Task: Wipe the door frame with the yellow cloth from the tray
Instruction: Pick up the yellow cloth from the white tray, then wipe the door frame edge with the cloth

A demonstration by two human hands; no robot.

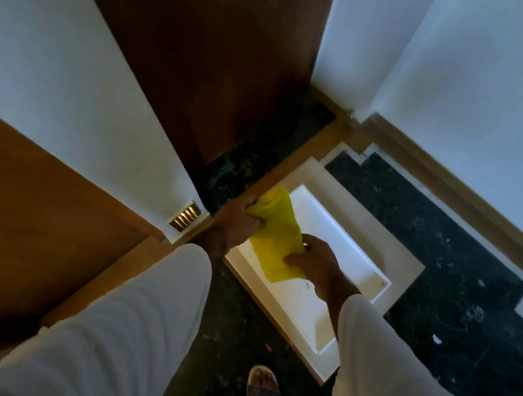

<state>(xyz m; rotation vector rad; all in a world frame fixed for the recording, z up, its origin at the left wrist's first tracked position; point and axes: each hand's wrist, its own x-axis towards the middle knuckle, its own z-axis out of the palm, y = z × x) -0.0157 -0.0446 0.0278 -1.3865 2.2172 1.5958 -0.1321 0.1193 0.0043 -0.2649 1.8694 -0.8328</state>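
**Yellow cloth held in both hands above white tray, at foot of door frame**

Item: yellow cloth (273, 233), one piece, crumpled at its upper end and hanging flatter toward the lower. It was held off the floor, directly over the white tray (402, 269), and was not touching the frame.

Left hand (235, 219): fingers closed around the bunched upper end of the cloth, knuckles turned toward the wood.

Right hand (315, 261): fingers and thumb pinched shut on the lower right edge of the cloth.

Both arms wore long white sleeves (132, 324) and reached forward and down from the viewer.

Tray: white, rectangular, with a broad flat rim, lying on the dark speckled floor (443, 245). Its inner well was brightly lit; any contents could not be made out.

Door frame (297, 155): brown wood, its base strip running along the floor just beside the tray's left edge. A brown door (187, 51) stood behind it. A small brass plate (185, 219) sat on the white edge close to the left hand.

One sandalled foot (263, 391) stood near the tray's lower corner.
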